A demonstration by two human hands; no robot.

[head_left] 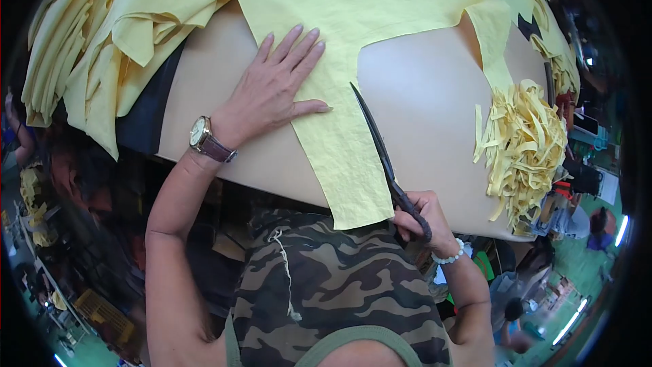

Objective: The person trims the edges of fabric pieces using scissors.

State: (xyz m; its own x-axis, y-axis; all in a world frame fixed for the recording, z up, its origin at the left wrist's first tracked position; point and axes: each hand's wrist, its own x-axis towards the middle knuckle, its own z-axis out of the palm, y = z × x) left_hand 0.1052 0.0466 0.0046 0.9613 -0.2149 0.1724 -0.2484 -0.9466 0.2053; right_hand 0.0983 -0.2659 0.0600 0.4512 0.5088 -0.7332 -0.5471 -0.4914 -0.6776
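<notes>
A yellow piece of fabric [346, 156] lies across the table, its narrow end hanging toward my body. My left hand [275, 85] rests on the fabric's left edge, fingers stretched and thumb spread, pressing it flat. My right hand [424, 221] grips the handles of dark scissors [380, 143]. The long blades run along the right edge of the narrow strip, with the tip pointing away from me near the inner corner of the fabric. The blades look nearly closed; whether fabric lies between them I cannot tell.
A pile of thin yellow fabric strips [526, 149] sits at the table's right edge. Folded yellow fabric [68, 47] is stacked at the left. The tan table [428, 109] ends just before my body. A yellow crate [102, 312] stands on the floor at lower left; another person [513, 326] is at lower right.
</notes>
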